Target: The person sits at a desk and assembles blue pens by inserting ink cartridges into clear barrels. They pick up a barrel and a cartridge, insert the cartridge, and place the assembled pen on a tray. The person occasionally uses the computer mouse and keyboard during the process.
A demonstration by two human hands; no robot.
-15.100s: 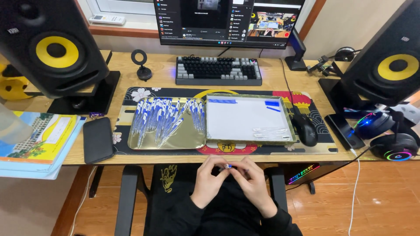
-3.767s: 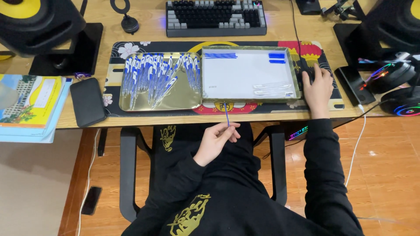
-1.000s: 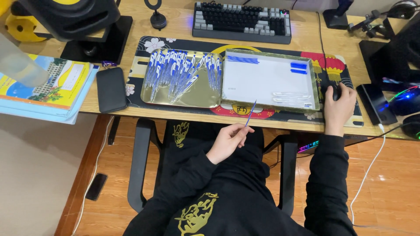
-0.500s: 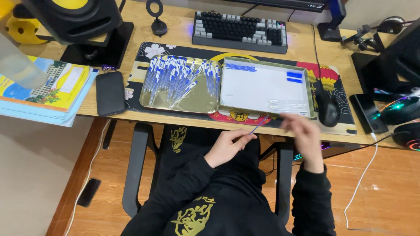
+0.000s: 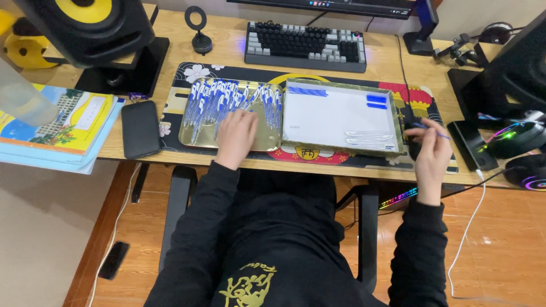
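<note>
While half a second ago the left hand [image 5: 236, 136] was down at the lap holding a pen, it now lies on the pile of blue-and-white pens [image 5: 227, 102] in the gold tray [image 5: 190, 133] at centre left of the frame, fingers curled down among them; I cannot tell whether it has closed on one. The right hand [image 5: 432, 150] has swung out to the right edge of the mat [image 5: 182, 74] and pinches a single pen [image 5: 429, 129] between thumb and fingers, above the dark mouse [image 5: 410, 136]. So the work has passed from the lap up to the counter [image 5: 398, 62]: one pen is out on the right, the stock is under the left hand.

Between the hands sits the white-lined tray [image 5: 341, 116], with a few blue and pale pieces along its top, right and lower rims. Both trays stand close to the counter's near edge, just above the lap. Left of the gold tray a black phone [image 5: 140, 129] lies near, then books [image 5: 62, 125]. On the right, a stand [image 5: 469, 145] and headphones [image 5: 520, 142] crowd in; open room lies mainly toward the keyboard [image 5: 305, 47] at top centre.
</note>
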